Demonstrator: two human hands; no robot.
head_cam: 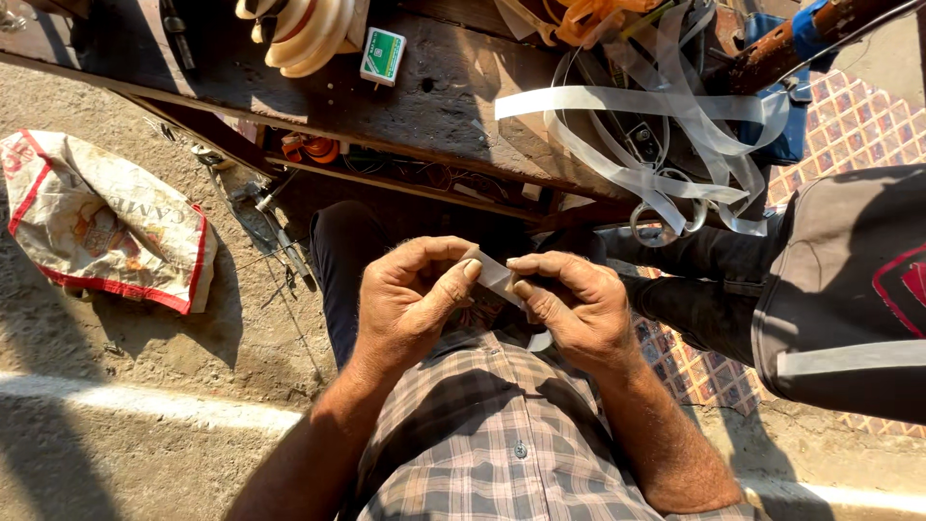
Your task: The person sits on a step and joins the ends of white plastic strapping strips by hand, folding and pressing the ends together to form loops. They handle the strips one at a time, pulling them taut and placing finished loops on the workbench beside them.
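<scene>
Both hands meet in front of my chest over a checked shirt. My left hand (pixel 413 294) and my right hand (pixel 571 301) each pinch one end of a short translucent plastic strip (pixel 498 276), thumbs and forefingers closed on it. The strip's lower end curls out under my right hand. A tangle of the same pale strips (pixel 666 125) hangs off the dark wooden workbench (pixel 424 106) just above my hands.
On the bench sit a small green-and-white box (pixel 383 55) and a cream spiral cord (pixel 304 34). A printed sack (pixel 101 222) lies on the dirt at left. A dark grey bag (pixel 849 289) rests at right on patterned tiles. Tools lie under the bench.
</scene>
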